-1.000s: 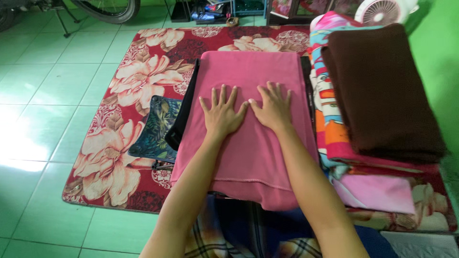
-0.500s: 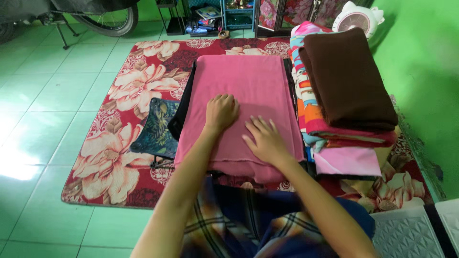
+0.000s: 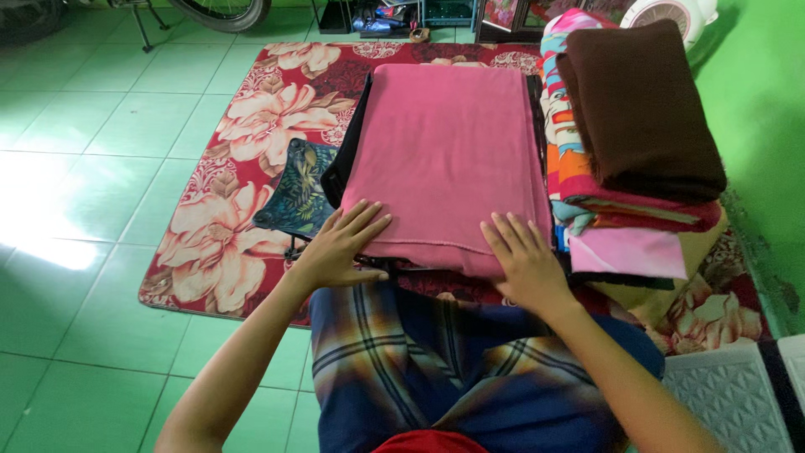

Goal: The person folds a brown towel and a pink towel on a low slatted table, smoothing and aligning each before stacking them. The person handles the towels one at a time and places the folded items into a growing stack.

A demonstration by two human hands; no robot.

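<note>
We are looking at a pink cloth (image 3: 449,151), folded into a flat, smooth rectangle and lying lengthwise on a red floral rug (image 3: 251,143), atop a dark garment (image 3: 340,168) peeking out along its left edge. Its near hemmed edge is sitting under our spread left hand (image 3: 340,243) and right hand (image 3: 524,264).

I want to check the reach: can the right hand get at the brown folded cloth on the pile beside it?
Probably yes. The right hand rests on the pink cloth, and the brown folded cloth lies uncovered on top of the pile, with nothing between them.
</note>
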